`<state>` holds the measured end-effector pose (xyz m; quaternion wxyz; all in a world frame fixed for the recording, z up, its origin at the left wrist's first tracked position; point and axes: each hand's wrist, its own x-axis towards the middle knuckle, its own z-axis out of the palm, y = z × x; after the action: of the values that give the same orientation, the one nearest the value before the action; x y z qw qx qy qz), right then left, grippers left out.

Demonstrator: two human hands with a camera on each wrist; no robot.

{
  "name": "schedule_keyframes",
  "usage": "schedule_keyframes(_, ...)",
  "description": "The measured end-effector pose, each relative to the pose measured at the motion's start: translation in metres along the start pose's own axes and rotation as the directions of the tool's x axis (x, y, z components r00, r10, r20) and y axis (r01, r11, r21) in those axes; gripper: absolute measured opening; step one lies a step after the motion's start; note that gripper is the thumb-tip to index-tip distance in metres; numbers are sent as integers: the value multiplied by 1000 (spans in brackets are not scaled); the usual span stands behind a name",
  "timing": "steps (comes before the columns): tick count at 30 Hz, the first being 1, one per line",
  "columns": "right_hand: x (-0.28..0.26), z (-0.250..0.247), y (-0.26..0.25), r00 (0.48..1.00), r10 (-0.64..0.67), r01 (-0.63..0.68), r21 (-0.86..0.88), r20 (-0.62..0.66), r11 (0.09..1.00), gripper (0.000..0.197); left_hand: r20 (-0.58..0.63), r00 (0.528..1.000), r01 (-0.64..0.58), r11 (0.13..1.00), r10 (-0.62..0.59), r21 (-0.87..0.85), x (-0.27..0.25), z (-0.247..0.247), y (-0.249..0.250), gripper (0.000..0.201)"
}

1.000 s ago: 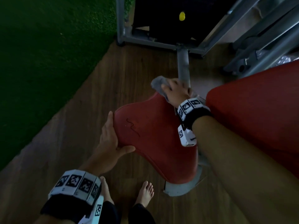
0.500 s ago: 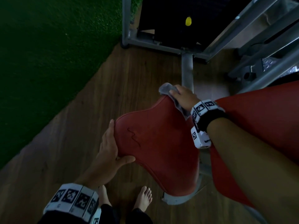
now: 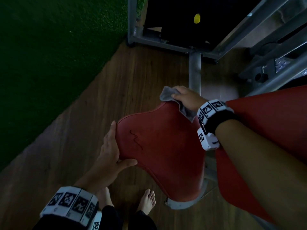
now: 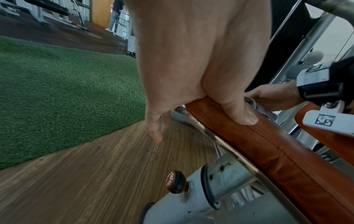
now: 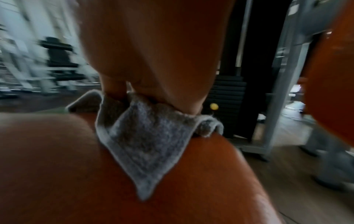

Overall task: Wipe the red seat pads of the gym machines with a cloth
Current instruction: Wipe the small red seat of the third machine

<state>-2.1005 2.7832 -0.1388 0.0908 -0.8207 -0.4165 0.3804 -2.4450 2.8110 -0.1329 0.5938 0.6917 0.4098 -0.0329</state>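
**Ana:** Head view has the red seat pad (image 3: 159, 146) dead centre, and the right hand (image 3: 187, 98) is up at its twelve o'clock corner, fingers bunched on the grey cloth (image 3: 167, 93), pressing it onto the far tip of the pad

**Ben:** And the left hand (image 3: 109, 153)?

**Ana:** Over at nine o'clock on the near-left edge. The left wrist view shows the thumb (image 4: 237, 112) hooked over the top of the pad's rim (image 4: 268, 144) and the fingers dropping down past the side, so I'd call that a bracing grip on the pad, nothing else in it

**Ben:** So which way is the unwiped part from the cloth?

**Ana:** Nearly all of it lies toward six o'clock from the right hand. The pad's long axis runs roughly from twelve down to five, toward the person's bare feet (image 3: 147, 201). The right wrist view has the cloth's (image 5: 145, 142) loose corner trailing back along that line over the red surface (image 5: 57, 166)

**Ben:** So a pull stroke?

**Ana:** That's my read: the right hand is the one placed for it, drawing the cloth back down the length. The second red pad (image 3: 269, 123) sits at three o'clock, under the right forearm, and looks like the next one in line
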Motion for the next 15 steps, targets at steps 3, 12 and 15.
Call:
schedule_keyframes(3, 1, -4, -5, 990, -105, 108, -29, 94, 994, 33, 8, 1000, -3, 1000, 3, 31, -1, -1, 1, 130)
schedule_keyframes(12, -20, 10, -37, 922, -319, 362, -196, 219, 911, 35, -18, 1000, -19, 997, 20, 71, -3, 0, 0, 130)
schedule_keyframes(15, -25, 21, -49, 848, -414, 481, -150, 332, 864, 40, -28, 999, -13, 997, 16, 79, -3, 0, 0, 131)
